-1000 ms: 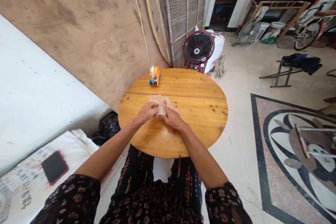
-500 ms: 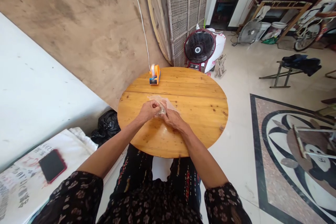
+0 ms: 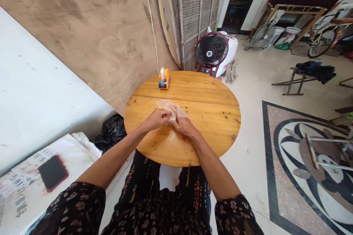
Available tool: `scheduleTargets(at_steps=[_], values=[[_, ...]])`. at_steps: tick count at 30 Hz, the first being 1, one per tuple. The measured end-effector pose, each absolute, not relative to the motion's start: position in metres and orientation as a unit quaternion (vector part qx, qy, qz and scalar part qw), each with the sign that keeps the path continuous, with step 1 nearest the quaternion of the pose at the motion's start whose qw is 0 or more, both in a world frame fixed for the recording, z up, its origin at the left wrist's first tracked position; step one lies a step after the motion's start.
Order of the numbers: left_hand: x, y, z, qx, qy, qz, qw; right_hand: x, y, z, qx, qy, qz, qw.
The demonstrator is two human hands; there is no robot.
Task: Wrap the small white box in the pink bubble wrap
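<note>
A crumpled piece of clear plastic film [image 3: 164, 103] lies on the round wooden table [image 3: 212, 117], in front of me. My left hand [image 3: 157, 119] comes in from the left with its fingers pinched together at the near edge of the film. From the other side my right hand [image 3: 184, 125] grips the film, thumb and fingers bent round it. Between the two hands the film bunches into a small shiny bundle [image 3: 173, 117]; what is inside it, if anything, I cannot make out.
An orange and blue tape dispenser [image 3: 164, 78] stands at the table's far edge. Behind the table is a dark red fan [image 3: 211, 49]. A phone [image 3: 53, 173] lies on white sacking to the left, near a black plastic bag [image 3: 114, 130]. A folding stool [image 3: 296, 80] stands further right.
My left fingers have shifted slightly right and down along the film. My right hand keeps its hold in nearly the same place. The view has moved slightly.
</note>
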State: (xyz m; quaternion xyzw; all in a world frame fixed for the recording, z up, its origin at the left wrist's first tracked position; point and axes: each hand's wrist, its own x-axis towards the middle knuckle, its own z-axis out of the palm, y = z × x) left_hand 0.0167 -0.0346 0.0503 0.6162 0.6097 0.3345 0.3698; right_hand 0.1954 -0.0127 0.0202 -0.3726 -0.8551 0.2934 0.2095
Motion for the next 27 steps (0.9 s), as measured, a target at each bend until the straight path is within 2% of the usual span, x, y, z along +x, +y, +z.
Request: scheduleTargets(at_steps=[4,9,13,17,21,27], values=[[0.01,-0.036,0.04,0.77,0.537,0.281,0.198,0.196,-0.012,0.022,-0.362,-0.857,0.292,0.221],[0.003,-0.038,0.024,0.834,0.461,0.295,0.071,0.2,-0.009,0.026,-0.368,-0.852,0.324,0.183],[0.002,-0.039,0.021,0.846,0.431,0.308,0.054,0.208,-0.004,0.03,-0.328,-0.839,0.353,0.254],[0.003,-0.038,0.019,0.838,0.434,0.32,0.082,0.212,0.002,0.03,-0.327,-0.793,0.397,0.327],[0.002,-0.036,0.016,0.836,0.429,0.322,0.115,0.215,0.009,0.024,-0.35,-0.767,0.412,0.347],[-0.003,-0.033,0.014,0.869,0.393,0.291,0.072,0.225,0.018,0.029,-0.404,-0.756,0.381,0.348]])
